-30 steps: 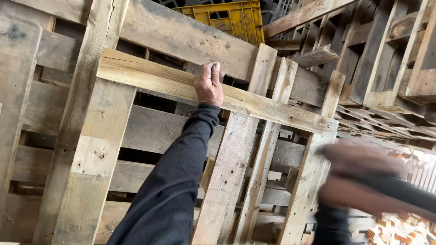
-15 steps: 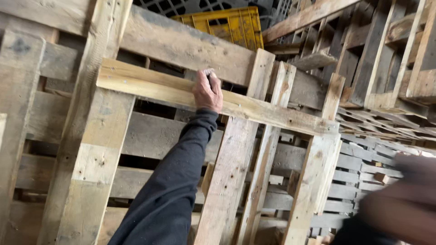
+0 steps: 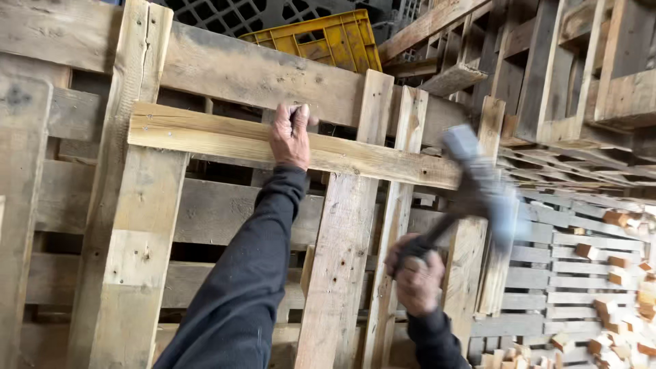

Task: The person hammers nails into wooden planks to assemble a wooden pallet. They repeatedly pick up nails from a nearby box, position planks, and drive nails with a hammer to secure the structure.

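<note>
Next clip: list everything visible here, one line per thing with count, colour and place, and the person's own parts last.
Pale wooden slat: one, light tan, lying across the upright pallet boards, left to centre.
Weathered wooden pallets: several, grey-brown, standing on edge across the frame; exact count unclear.
Stacked wooden pallets: a pile, brown, upper right.
Yellow plastic crate: one, top centre, behind the pallets.
Dark plastic lattice crate: one, black, top edge.
Small wood offcuts: many, pale, heaped lower right.
Grey-headed hammer: one, dark handle, motion-blurred, right of centre.
Left hand: gripping the slat's top edge, dark sleeve.
Right hand: closed around the hammer handle, lower centre.
</note>
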